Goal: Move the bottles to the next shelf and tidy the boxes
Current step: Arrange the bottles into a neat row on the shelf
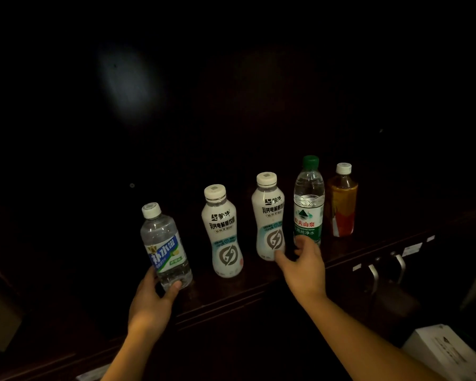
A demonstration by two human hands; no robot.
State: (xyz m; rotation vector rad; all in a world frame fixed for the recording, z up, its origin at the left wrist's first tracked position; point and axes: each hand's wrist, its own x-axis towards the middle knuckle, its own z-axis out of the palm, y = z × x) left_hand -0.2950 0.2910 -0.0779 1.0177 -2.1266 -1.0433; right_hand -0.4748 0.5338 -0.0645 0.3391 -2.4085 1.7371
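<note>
Gripping the base of a clear blue-labelled water bottle, the left hand holds it tilted, cap leaning toward the upper left of the frame. At centre frame the right hand is spread wide and holds nothing, its fingertips just at the foot of the green-capped water bottle and beside the right white electrolyte drink bottle; both stand upright, directly beyond it. Another white electrolyte drink bottle stands between the hands, and an amber tea bottle at far right. All stand along a dark wooden shelf. A white box sits lower right. The room is very dark.
</note>
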